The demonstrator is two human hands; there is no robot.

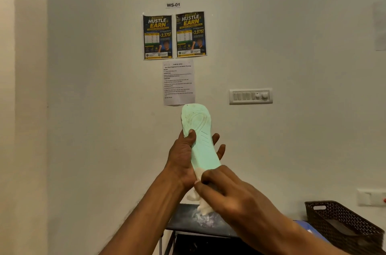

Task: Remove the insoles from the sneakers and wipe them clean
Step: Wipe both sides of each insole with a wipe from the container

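We see the left hand [183, 156] gripping the insole [200, 135] (mint green, upright); the right hand [225, 190] presses a cloth [201, 205] against it.

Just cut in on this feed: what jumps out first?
A mint-green insole held upright at center, the left hand gripping its middle. The right hand presses a white cloth against its lower end. Behind on the wall, two dark posters hang above; a brown basket sits lower right.
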